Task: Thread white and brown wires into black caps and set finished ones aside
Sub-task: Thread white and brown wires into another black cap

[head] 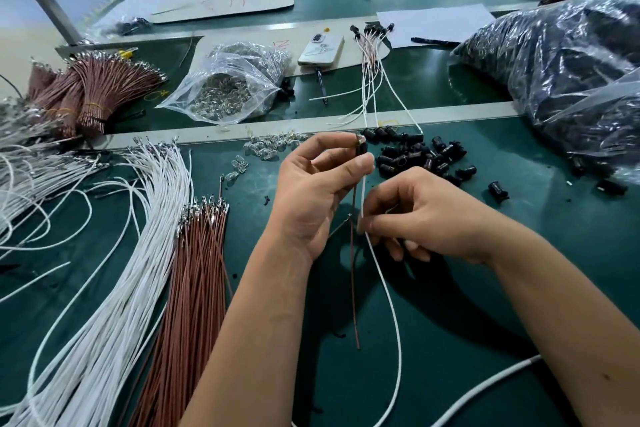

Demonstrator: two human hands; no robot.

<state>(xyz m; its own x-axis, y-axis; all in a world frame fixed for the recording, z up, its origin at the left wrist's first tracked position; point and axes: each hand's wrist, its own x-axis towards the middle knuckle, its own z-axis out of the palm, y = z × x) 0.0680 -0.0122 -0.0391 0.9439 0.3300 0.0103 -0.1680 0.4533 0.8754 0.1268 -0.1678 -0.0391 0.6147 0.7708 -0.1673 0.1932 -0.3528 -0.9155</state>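
Note:
My left hand (318, 184) pinches a black cap (362, 148) between thumb and fingers, upright above the green table. A white wire (389, 302) and a brown wire (354, 288) hang down from the cap. My right hand (415, 215) pinches the white wire just below the cap. Loose black caps (415, 154) lie in a pile right behind my hands. Finished capped wires (372, 55) lie fanned out further back. Bundles of white wires (138, 236) and brown wires (194, 270) lie to the left.
Small clear bulbs (273, 144) are scattered left of the caps. A clear bag of bulbs (228, 87), a phone (320, 49) and tied brown wire bundles (93, 90) sit behind. A large plastic bag of black caps (571, 73) fills the right side. A white cable (485, 388) crosses the front.

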